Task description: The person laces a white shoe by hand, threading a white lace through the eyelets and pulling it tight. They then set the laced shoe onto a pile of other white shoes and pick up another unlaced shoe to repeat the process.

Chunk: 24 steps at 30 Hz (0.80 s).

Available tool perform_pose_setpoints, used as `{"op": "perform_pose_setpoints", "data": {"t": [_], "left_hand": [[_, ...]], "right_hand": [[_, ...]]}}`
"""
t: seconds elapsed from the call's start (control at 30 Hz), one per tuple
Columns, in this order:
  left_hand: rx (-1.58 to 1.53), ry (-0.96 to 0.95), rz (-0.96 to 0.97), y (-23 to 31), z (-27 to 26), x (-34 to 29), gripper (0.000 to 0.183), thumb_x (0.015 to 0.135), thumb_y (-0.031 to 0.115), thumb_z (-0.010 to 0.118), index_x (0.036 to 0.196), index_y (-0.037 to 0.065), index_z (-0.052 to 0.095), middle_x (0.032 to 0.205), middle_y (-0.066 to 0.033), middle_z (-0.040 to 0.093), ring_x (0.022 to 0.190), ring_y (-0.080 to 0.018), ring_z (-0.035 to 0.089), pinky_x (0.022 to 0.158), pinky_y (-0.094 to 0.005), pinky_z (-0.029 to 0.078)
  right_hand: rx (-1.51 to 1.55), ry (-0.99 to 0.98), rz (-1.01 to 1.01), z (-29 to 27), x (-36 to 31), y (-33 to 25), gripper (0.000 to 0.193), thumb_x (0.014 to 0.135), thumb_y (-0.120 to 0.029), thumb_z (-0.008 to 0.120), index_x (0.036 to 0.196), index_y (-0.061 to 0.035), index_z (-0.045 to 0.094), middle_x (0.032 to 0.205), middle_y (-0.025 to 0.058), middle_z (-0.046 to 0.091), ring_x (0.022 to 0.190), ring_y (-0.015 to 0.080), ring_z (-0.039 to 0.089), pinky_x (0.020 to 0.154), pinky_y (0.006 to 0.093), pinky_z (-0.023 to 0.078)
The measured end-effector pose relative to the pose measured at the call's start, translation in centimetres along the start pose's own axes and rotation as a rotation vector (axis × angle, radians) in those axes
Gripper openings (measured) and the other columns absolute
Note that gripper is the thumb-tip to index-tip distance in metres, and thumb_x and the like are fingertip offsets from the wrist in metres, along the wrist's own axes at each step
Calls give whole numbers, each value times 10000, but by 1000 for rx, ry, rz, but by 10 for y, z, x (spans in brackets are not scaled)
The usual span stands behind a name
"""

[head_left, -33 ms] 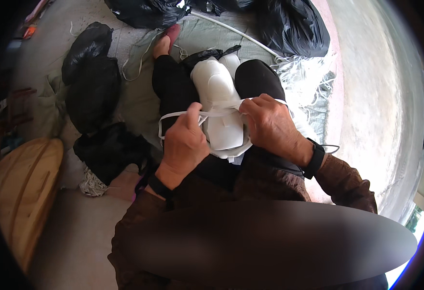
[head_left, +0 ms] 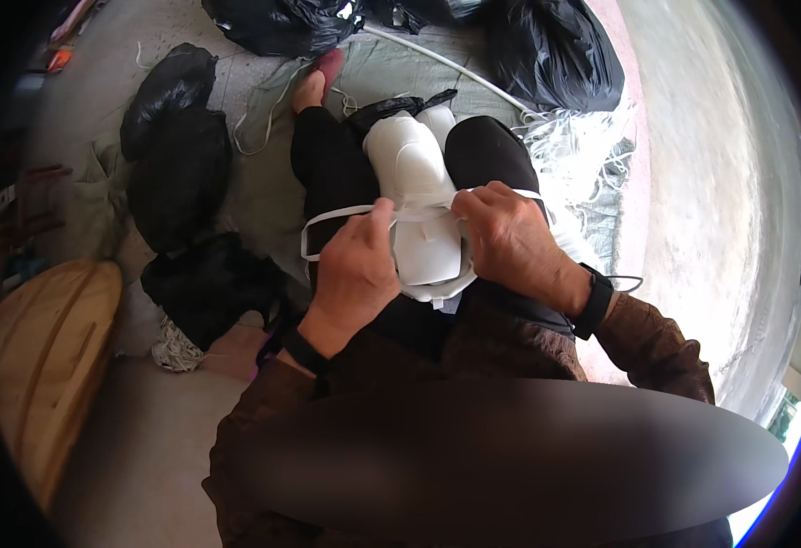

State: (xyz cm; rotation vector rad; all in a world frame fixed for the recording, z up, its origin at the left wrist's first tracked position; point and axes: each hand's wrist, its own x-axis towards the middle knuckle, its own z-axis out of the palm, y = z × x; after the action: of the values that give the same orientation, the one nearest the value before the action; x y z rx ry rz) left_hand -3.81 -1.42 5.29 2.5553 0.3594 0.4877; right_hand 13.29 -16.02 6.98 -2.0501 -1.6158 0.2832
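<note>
Between my thighs rests a stack of white moulded, cup-like padded pieces (head_left: 407, 160); their exact kind I cannot make out. A narrow white strap (head_left: 334, 215) crosses over the stack and loops out past both sides. My left hand (head_left: 356, 269) is closed on the strap at the left of the stack, thumb upward. My right hand (head_left: 519, 233) pinches the strap at the right, its fingertips close to the white pieces. Where the strap runs inside the fingers is hidden.
Black plastic bags (head_left: 181, 173) lie along the left, and larger ones (head_left: 551, 55) at the far side. A heap of white straps (head_left: 578, 151) sits at the right. A white pole (head_left: 446, 62) lies beyond my knees. A wooden board (head_left: 48, 347) stands at the lower left.
My left hand has shifted slightly right, its thumb nearer the stack. My right hand has hardly moved. The strap stays in both hands.
</note>
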Motion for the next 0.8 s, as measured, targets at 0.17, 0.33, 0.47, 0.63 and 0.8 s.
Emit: {"op": "perform_pose_setpoints", "data": {"t": [0.17,0.33,0.47,0.63,0.8], "left_hand": [[227,-160,192,-6,-1,2,567,666,-16,672,1215,-3,531,949,-132,625,923,-324,615,875,-416,503],[119,-120,141,-4,-7,15,481,662,-53,645,1130,3,547,978,-147,606,898,-326,617,770,-411,526],[-71,-30,57,-19,-2,2,456,667,-96,608,1104,17,543,937,-151,613,837,-328,638,703,-406,539],[-396,-77,-110,-19,-1,4,332,693,-91,574,1006,20,568,833,-121,608,731,-262,649,651,-349,537],[-88,3,126,-15,0,4,262,609,-73,642,856,12,633,827,-113,609,815,-307,612,699,-388,522]], "right_hand": [[-235,-122,-177,4,2,-4,218,717,-28,674,927,-15,615,855,117,624,814,288,615,679,372,538],[-228,-198,-212,1,22,4,151,715,-60,680,865,-43,669,1007,152,603,961,299,584,698,362,512],[40,10,-361,-18,-12,-59,206,688,-73,695,886,-123,724,952,106,608,914,299,598,777,404,508],[-1,-3,-77,-11,-16,-28,279,678,-24,676,944,-106,677,868,102,576,836,293,578,689,396,493],[-357,-19,-52,4,3,-34,168,671,-2,660,829,-47,625,850,121,573,792,292,579,644,376,503]]}}
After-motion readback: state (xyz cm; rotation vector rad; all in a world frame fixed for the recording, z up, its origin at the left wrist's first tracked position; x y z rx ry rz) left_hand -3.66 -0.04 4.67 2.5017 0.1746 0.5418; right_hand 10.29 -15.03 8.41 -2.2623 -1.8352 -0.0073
